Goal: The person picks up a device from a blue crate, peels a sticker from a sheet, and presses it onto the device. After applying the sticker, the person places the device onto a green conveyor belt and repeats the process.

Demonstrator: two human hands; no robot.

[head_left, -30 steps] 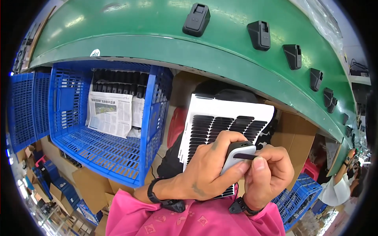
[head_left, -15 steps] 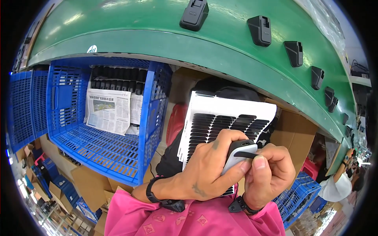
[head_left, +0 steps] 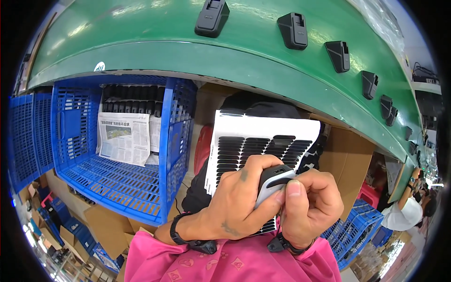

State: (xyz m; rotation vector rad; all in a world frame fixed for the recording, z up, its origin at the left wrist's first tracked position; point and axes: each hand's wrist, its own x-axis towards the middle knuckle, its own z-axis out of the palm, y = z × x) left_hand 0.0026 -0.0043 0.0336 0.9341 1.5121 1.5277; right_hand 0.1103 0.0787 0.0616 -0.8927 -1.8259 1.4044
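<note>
My left hand (head_left: 239, 199) is wrapped round a small rounded device with a black body and a light grey face (head_left: 267, 193); a port shows in its upper end. My right hand (head_left: 314, 199) pinches one end of a narrow black oval sticker (head_left: 280, 182) between thumb and forefinger. The sticker's other end lies against the grey face near the port. Beneath both hands, a white sheet (head_left: 268, 123) carries rows of the same black oval stickers. My fingers hide part of the device.
Several black cradle-shaped devices (head_left: 212, 19) stand along a green surface (head_left: 155, 28) across the top. At left, a blue crate (head_left: 162, 155) holds rows of black items and newspaper (head_left: 124, 136). Cardboard (head_left: 347, 164) and another blue crate (head_left: 357, 230) are at right. Another person (head_left: 404, 211) is farther right.
The black devices on the green surface have shifted left, more than the crate and sheet have in the view. The sticker now lies closer against the device's grey face.
</note>
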